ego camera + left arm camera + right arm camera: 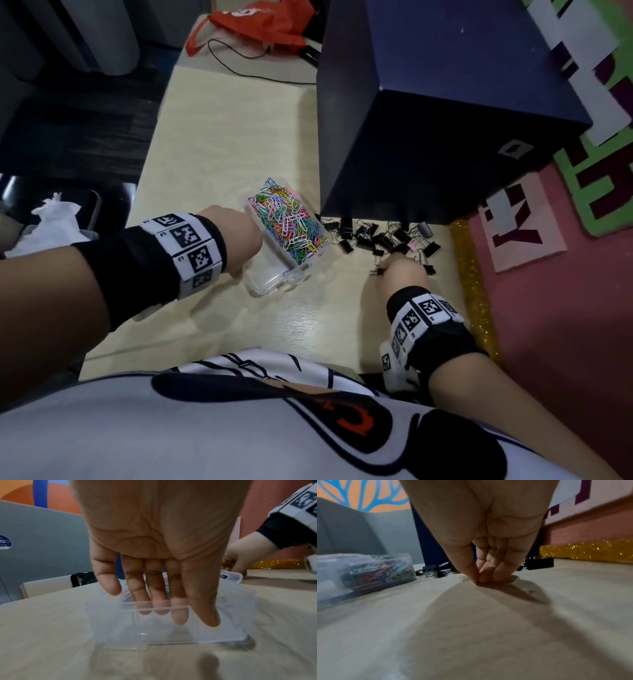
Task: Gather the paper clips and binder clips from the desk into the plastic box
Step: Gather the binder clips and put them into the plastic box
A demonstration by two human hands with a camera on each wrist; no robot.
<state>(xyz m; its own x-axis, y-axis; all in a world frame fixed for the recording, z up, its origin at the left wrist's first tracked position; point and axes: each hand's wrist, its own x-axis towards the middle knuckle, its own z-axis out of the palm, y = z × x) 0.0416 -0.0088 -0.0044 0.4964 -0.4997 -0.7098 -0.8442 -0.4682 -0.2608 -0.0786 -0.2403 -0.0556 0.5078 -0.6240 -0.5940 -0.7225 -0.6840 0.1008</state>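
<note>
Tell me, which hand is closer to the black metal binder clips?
Right. The right hand sits at the near edge of the black metal binder clips; the left hand is at the clear plastic box, off to their left.

Desk (239,137): plastic box (270,286), coloured paper clips (291,226) heaped inside, just beside left hand (236,240); black binder clips (380,236) scattered just beyond right hand (400,274), before dark cabinet (445,137).
</note>
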